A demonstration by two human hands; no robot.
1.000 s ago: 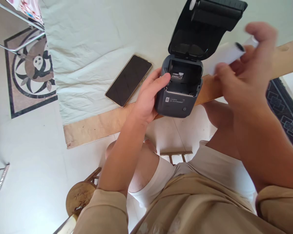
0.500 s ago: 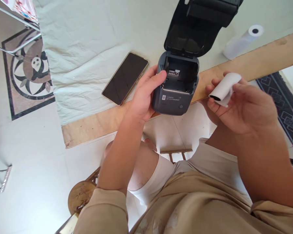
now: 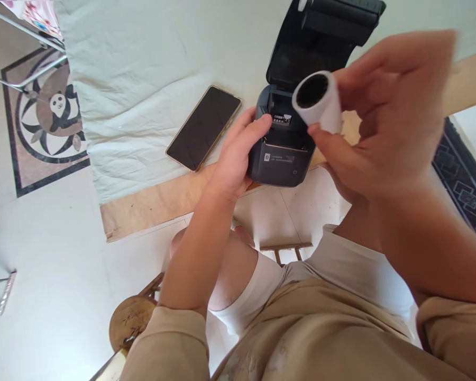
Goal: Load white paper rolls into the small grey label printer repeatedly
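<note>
A small dark grey printer (image 3: 280, 159) stands at the table's front edge with its lid (image 3: 321, 37) swung up and its paper bay bare. My left hand (image 3: 236, 156) grips the printer's left side, thumb on its top rim. My right hand (image 3: 384, 114) holds a white paper roll (image 3: 319, 103) raised above the printer's open bay, its dark hollow core facing the camera. The hand hides the table to the right of the printer.
A phone (image 3: 204, 127) with a dark screen lies face up on the pale cloth (image 3: 143, 79) left of the printer. The table's bare wooden edge (image 3: 150, 203) runs along the front. Below are my knees, a wooden stool (image 3: 129, 323) and a patterned rug (image 3: 466, 185).
My right hand has lifted the paper roll from beside the printer to above its open bay and turned the core toward the camera. A second roll at the back right is now hidden.
</note>
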